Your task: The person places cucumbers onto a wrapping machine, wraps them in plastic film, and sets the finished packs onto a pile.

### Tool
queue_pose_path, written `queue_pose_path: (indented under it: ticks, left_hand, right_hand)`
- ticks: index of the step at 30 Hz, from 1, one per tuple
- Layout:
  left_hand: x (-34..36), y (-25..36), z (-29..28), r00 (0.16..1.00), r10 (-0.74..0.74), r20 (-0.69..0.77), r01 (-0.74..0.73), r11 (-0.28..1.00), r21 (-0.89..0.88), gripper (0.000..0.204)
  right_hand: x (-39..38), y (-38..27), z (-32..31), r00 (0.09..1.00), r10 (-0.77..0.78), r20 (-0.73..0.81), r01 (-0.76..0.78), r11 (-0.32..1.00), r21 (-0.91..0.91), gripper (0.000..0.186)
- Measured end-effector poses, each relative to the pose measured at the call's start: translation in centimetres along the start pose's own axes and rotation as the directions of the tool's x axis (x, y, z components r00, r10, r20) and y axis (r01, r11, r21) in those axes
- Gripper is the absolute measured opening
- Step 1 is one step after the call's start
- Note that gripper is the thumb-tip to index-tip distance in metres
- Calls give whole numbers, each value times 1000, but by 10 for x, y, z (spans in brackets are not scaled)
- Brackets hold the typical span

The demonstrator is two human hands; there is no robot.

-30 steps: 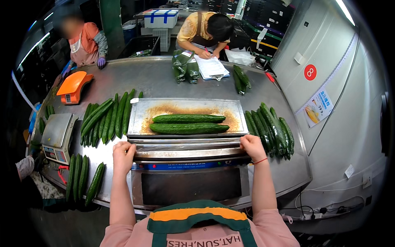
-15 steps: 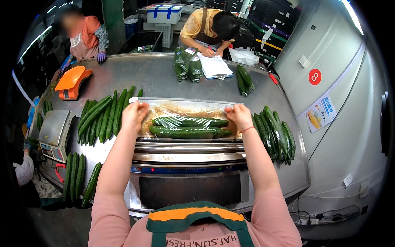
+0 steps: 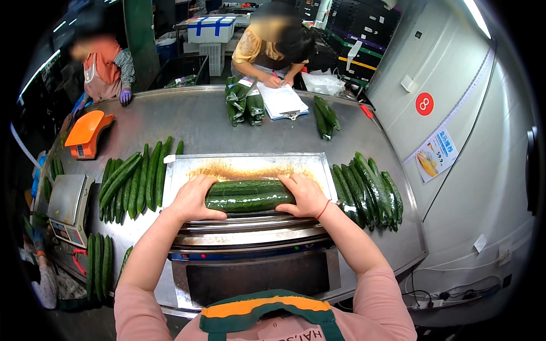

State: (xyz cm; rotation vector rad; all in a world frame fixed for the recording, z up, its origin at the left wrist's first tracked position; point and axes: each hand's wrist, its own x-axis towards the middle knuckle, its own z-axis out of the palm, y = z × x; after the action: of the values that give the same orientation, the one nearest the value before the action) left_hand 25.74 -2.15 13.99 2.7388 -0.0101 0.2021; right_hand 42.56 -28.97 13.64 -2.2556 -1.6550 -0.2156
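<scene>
Left of the grip, a row of loose cucumbers [image 3: 128, 184] lies overlapping; nearer the wearer, another cucumber [image 3: 123, 261] is mostly hidden by the left forearm [image 3: 152, 250]. The left hand [image 3: 196, 200] and right hand [image 3: 304, 196] clasp the cucumber pair [image 3: 250, 187] between them, covering its ends; the edges of its clear film [image 3: 230, 203] are indistinct. Beyond lies a stained plate [image 3: 250, 165], partly covered; whether the pair touches it is unclear. Right of the grip, overlapping glossy cucumbers [image 3: 372, 190] obscure one another.

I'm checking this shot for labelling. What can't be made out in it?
All in the head view:
Ends of the wrapped cucumbers: covered by the left hand and right hand.
Part of the lone cucumber at lower left: behind the left forearm.
Writing on the paper: too small.
Wearer of the white sleeve: mostly lost at the dark rim.
</scene>
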Motion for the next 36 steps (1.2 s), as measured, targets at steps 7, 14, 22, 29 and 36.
queue_pose_path:
  ticks: [7,14,22,29,36]
  left_hand:
    - [-20,32,-22,995,-89,47,98,969,-226,68]
    - [-123,81,19,987,-148,-69,123,952,-280,74]
    - [-161,77,66,957,-288,-44,198,752,-628,53]
    - [-151,70,59,597,-781,183,-507,-543,-669,32]
    - [-101,94,21,581,-809,89,-542,-466,-699,36]
  right_hand:
    - [-19,-6,-15,993,-116,28,117,992,-54,71]
    - [-104,-66,-21,979,-49,196,16,986,167,71]
    - [-143,-99,15,865,105,490,-281,912,300,66]
    - [-128,-157,32,972,197,126,-232,872,432,61]
    - [-96,-184,21,930,318,-185,-209,871,445,50]
